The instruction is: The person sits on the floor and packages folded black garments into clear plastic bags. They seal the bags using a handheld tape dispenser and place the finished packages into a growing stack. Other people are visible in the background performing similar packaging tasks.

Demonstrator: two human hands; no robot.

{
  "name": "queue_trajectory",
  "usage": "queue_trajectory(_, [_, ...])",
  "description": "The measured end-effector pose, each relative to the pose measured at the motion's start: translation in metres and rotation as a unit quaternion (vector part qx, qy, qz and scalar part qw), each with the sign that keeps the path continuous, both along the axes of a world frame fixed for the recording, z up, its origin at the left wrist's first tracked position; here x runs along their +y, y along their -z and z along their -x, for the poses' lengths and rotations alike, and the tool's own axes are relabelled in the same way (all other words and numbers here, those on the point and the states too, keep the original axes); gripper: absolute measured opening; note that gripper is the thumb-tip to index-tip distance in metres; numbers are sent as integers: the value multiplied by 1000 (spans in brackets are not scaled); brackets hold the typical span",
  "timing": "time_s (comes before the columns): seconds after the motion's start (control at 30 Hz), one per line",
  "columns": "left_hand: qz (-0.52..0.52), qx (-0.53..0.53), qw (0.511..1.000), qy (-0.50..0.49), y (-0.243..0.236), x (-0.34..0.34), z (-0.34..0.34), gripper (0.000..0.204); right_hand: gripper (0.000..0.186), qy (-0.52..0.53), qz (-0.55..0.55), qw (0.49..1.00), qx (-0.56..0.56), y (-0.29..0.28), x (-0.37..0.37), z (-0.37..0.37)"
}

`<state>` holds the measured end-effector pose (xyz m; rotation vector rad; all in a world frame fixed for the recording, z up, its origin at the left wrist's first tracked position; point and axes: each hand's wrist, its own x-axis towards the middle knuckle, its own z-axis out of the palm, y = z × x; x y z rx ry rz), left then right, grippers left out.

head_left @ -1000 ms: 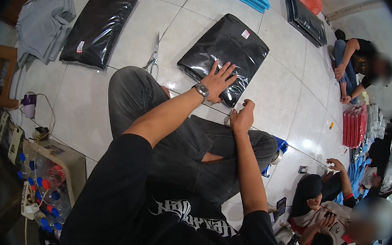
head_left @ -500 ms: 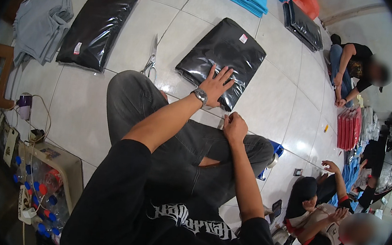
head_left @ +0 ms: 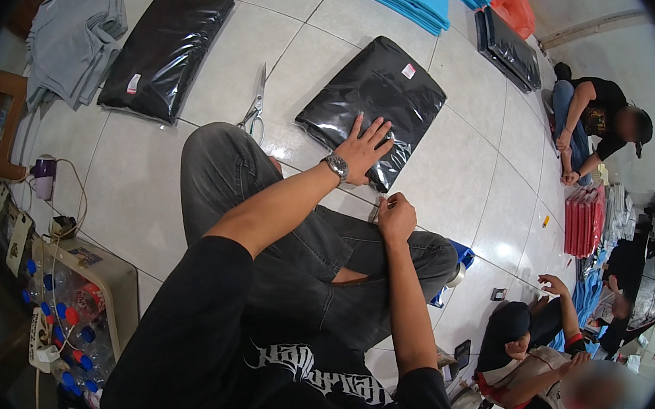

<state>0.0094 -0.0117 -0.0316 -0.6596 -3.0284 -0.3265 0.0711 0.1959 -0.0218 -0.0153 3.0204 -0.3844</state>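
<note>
A black folded garment in a clear plastic bag, with a small white and red label, lies on the tiled floor in front of my crossed legs. My left hand, with a metal watch at the wrist, rests flat on its near part, fingers spread. Just off the bag's near corner, my right hand is closed with fingertips together; whatever is in the pinch is too small to make out. To the left of the bag, scissors lie by my knee. Another bagged black garment is farther left.
Grey folded cloth lies at the far left. Light blue folded cloth and more black packages are at the back. A crate of plastic bottles stands near left. Two people sit at the right, near red bundles.
The whole view has shifted slightly. My hands keep their places at the bag. At the far right, a seated person's head has turned, and the nearer person's raised hand has moved a little.
</note>
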Motion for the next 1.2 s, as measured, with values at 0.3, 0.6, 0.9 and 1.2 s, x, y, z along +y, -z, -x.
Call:
queue_trajectory(0.3, [-27, 9, 998, 53, -6, 8, -6, 114, 28, 15, 33, 999, -38, 1, 1, 3])
queue_trajectory(0.6, [4, 14, 999, 44, 2, 7, -5, 109, 21, -24, -60, 998, -1, 6, 0, 2])
queue_trajectory(0.9, [-10, -5, 998, 57, 3, 2, -3, 117, 19, -47, -48, 998, 16, 8, 13, 6])
queue_trajectory(1.2, [-4, 8, 998, 61, 4, 2, -2, 112, 12, -126, -39, 991, 5, 3, 25, 46])
